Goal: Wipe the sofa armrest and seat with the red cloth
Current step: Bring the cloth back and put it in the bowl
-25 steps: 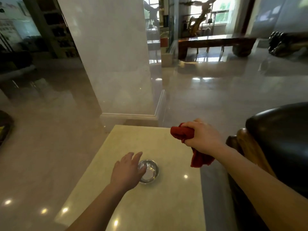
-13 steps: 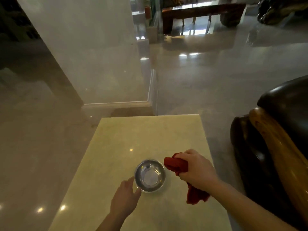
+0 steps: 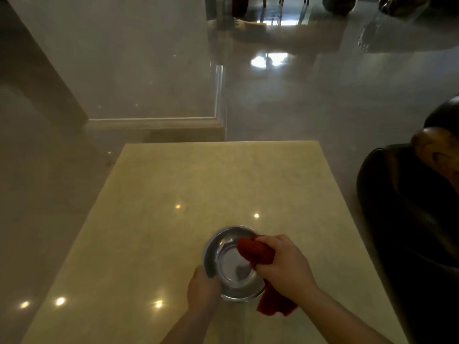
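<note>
My right hand [image 3: 285, 263] grips the bunched red cloth [image 3: 255, 252], its upper end over the right rim of a small steel bowl [image 3: 228, 249]; the loose tail of the cloth hangs down beside my wrist onto the table. My left hand [image 3: 202, 290] clasps the bowl's near left rim. The bowl stands on the pale stone table [image 3: 198, 189]. The dark sofa with its brown wooden armrest [image 3: 437, 155] is at the right edge, apart from both hands.
A pale marble pillar [image 3: 139, 70] with a low base rises beyond the table's far edge. Glossy floor [image 3: 310, 105] lies around the table and between it and the sofa. Dark furniture shows at the top edge.
The view tilted down. My right hand brought the cloth left over the bowl's rim. My left hand closed on the bowl's edge.
</note>
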